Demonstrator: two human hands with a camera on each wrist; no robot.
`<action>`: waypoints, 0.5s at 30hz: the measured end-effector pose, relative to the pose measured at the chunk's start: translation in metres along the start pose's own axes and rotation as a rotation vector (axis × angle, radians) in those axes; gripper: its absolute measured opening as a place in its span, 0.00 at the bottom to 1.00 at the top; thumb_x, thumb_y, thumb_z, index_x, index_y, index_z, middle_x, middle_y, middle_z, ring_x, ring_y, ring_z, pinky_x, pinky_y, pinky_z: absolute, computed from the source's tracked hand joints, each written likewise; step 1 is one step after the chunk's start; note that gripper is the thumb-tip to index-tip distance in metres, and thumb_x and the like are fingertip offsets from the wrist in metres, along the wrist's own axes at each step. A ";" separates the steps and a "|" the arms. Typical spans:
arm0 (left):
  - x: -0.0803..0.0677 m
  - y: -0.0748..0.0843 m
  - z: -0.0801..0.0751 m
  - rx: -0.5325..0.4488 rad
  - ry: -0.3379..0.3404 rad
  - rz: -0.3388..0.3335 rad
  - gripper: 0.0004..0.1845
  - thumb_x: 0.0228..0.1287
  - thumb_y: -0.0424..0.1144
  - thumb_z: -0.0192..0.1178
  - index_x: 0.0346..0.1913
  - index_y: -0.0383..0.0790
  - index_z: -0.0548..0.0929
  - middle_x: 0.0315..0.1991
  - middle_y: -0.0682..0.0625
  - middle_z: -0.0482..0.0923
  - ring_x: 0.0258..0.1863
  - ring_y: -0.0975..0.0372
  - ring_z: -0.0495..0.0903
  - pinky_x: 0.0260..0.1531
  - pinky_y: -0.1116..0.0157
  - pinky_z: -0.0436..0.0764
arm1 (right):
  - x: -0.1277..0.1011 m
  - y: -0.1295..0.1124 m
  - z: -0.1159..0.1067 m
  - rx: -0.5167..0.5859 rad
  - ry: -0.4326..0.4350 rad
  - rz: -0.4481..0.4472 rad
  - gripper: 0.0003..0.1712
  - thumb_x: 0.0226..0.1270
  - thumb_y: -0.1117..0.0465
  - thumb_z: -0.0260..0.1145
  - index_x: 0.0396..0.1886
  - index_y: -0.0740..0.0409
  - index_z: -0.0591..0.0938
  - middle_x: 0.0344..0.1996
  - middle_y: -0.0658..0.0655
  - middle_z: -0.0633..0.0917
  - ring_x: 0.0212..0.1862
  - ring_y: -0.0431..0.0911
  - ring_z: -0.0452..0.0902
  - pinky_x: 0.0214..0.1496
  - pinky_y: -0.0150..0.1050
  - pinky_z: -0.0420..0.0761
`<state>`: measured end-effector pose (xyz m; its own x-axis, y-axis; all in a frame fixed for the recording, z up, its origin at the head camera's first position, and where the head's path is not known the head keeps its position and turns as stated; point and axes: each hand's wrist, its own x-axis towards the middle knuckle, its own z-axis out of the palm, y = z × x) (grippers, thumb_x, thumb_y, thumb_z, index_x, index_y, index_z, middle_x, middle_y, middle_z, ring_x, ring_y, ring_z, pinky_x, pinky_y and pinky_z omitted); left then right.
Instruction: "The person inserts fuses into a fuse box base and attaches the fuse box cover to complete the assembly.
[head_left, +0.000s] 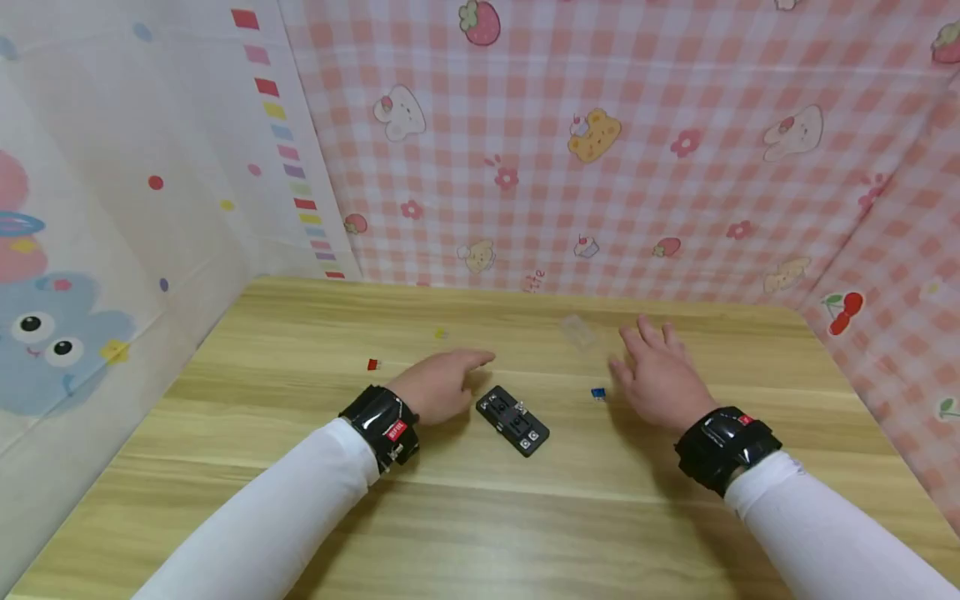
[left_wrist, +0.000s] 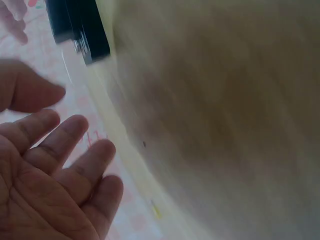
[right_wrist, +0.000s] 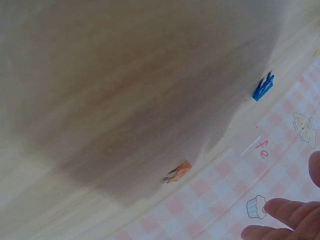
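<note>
Beside a small black fuse block (head_left: 513, 420) with metal terminals, my left hand (head_left: 442, 386) hovers with fingers extended and nothing held; the left wrist view shows its bare palm and loosely bent fingers (left_wrist: 90, 167). My right hand (head_left: 662, 377) is spread over the table's right side, also holding nothing. Just left of it lies a blue blade fuse (head_left: 597, 393). An orange blade fuse (right_wrist: 177, 172) shows on the table in the right wrist view, hidden by the right hand in the head view. A red blade fuse (head_left: 373, 364) and a yellow blade fuse (head_left: 441, 333) lie farther left.
A clear plastic cover (head_left: 578, 332) lies toward the back of the wooden table (head_left: 480, 525). A pink checked cloth (head_left: 525, 100) hangs behind the back edge, and a white printed curtain (head_left: 187, 125) stands on the left.
</note>
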<state>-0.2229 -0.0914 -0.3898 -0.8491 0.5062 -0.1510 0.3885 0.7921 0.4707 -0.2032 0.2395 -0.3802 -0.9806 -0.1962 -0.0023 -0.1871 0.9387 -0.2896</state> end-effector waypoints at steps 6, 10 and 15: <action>-0.001 0.000 0.009 -0.102 -0.071 0.013 0.43 0.60 0.32 0.70 0.79 0.50 0.69 0.79 0.48 0.68 0.79 0.51 0.65 0.78 0.49 0.65 | -0.002 0.001 0.002 0.002 -0.007 -0.009 0.36 0.86 0.50 0.51 0.81 0.68 0.61 0.83 0.75 0.49 0.81 0.78 0.37 0.82 0.70 0.41; -0.001 0.001 0.012 -0.089 -0.095 0.045 0.43 0.59 0.33 0.72 0.78 0.50 0.70 0.77 0.48 0.71 0.77 0.53 0.69 0.78 0.50 0.66 | -0.003 0.001 0.002 0.001 0.002 -0.015 0.36 0.86 0.51 0.51 0.81 0.69 0.61 0.83 0.75 0.50 0.82 0.77 0.37 0.83 0.69 0.40; 0.001 0.004 0.014 -0.055 -0.088 0.085 0.41 0.59 0.34 0.73 0.77 0.48 0.73 0.75 0.48 0.74 0.74 0.53 0.72 0.77 0.51 0.67 | -0.002 0.002 0.001 0.000 -0.001 -0.011 0.36 0.86 0.51 0.51 0.81 0.69 0.61 0.82 0.75 0.51 0.82 0.76 0.37 0.83 0.68 0.39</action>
<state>-0.2170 -0.0830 -0.3998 -0.7786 0.6003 -0.1829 0.4354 0.7267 0.5314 -0.2010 0.2411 -0.3817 -0.9784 -0.2068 0.0002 -0.1980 0.9365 -0.2893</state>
